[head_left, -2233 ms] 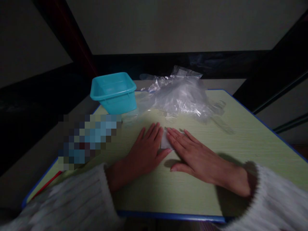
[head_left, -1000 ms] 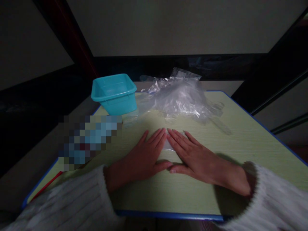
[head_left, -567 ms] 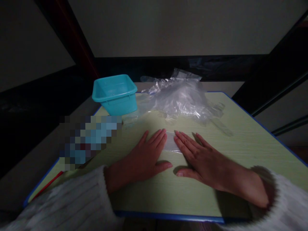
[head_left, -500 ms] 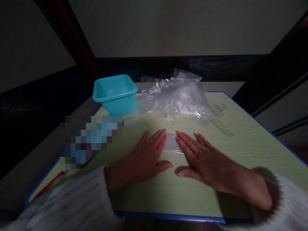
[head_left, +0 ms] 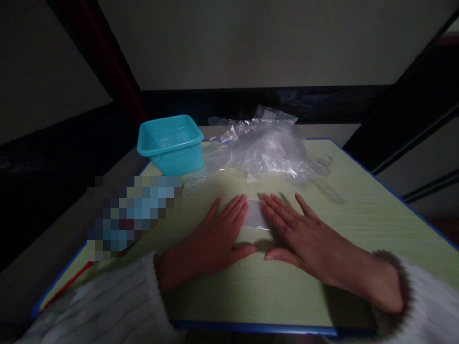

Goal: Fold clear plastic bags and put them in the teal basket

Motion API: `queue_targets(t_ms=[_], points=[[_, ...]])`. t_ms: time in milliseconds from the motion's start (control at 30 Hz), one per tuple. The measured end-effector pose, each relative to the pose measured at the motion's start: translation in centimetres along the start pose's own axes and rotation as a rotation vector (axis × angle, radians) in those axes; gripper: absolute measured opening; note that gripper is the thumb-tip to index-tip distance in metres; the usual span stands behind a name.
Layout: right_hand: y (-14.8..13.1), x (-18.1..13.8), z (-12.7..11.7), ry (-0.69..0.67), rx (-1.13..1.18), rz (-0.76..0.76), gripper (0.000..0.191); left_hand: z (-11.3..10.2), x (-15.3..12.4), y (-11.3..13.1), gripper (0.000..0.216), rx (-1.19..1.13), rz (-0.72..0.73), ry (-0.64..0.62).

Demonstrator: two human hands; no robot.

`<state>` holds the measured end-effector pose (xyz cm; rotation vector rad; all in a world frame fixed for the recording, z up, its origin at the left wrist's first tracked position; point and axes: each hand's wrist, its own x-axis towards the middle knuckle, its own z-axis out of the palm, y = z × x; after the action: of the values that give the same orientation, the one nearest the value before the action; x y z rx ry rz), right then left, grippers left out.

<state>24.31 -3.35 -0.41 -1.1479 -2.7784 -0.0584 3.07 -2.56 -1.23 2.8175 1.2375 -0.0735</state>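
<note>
A small clear plastic bag (head_left: 256, 216) lies flat on the table between my two hands. My left hand (head_left: 221, 234) rests palm down over its left part, fingers stretched out and thumb apart. On the other side my right hand (head_left: 299, 231) is also palm down, its fingertips at the bag's right part and its little finger spread away. Neither hand grips anything. The ends of the bag are hidden under the hands. Farther back is a loose heap of clear plastic bags (head_left: 265, 148), crumpled and shiny.
A turquoise plastic basin (head_left: 182, 160) stands at the table's back left corner. Nearer, on the left, lies a blurred-out item (head_left: 143, 205) with a red strap (head_left: 68, 283) by it. The pale wood-look table (head_left: 362, 229) has a blue edge. A wall rises behind it.
Both hands stay in nearly the same place over the bag. The right hand looks slightly more raised and its fingers a little more spread. The whole view has shifted slightly.
</note>
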Motion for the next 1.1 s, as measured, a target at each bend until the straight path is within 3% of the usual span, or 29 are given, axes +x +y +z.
queue_targets(t_ms=[200, 700, 933, 1100], points=[[-1.7, 0.9, -0.4, -0.116, 0.110, -0.126, 0.089, -0.3, 0.0, 0.1, 0.073, -0.010, 0.002, -0.029], [-0.5, -1.3, -1.7, -0.160, 0.023, -0.105, 0.085, -0.8, 0.2, 0.2, 0.075, -0.044, -0.030, -0.091], [0.0, -0.4, -2.4, -0.103, -0.010, -0.062, 0.066, -0.6, 0.1, 0.2, 0.073, -0.070, -0.024, -0.082], [0.0, 1.0, -0.9, -0.027, 0.025, -0.124, 0.077, -0.7, 0.1, 0.2, 0.073, -0.088, -0.023, -0.089]])
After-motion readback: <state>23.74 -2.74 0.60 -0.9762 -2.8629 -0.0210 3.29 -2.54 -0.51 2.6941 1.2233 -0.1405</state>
